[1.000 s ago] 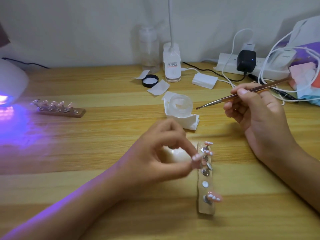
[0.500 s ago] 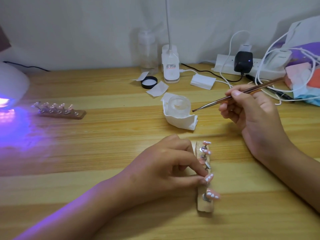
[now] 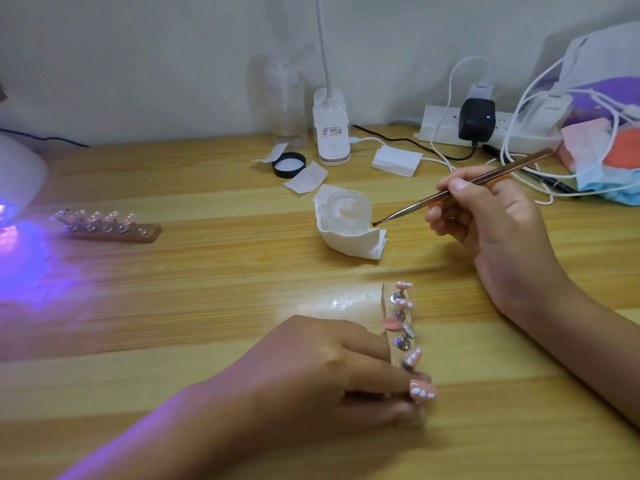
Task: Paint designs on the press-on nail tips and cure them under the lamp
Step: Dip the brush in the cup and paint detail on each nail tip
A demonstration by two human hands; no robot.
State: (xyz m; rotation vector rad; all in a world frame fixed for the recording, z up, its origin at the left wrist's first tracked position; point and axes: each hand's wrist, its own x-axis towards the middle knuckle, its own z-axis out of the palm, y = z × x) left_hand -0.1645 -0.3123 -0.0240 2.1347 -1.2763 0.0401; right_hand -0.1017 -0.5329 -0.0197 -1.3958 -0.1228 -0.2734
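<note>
While our left hand [image 3: 311,372] clamps the clear pink-nail-tip strip [image 3: 401,341] and right hand [image 3: 491,220] pinches the thin brown brush [image 3: 408,207], jostling may smear uncured white dots [image 3: 420,393].

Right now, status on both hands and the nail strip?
Left hand grips nail strip at its near end. Right hand holds brush, tip beside the jar. Nothing between brush and strip.

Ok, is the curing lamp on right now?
On. The lamp at the left edge glows violet underneath, and purple light spills across the table.
</note>
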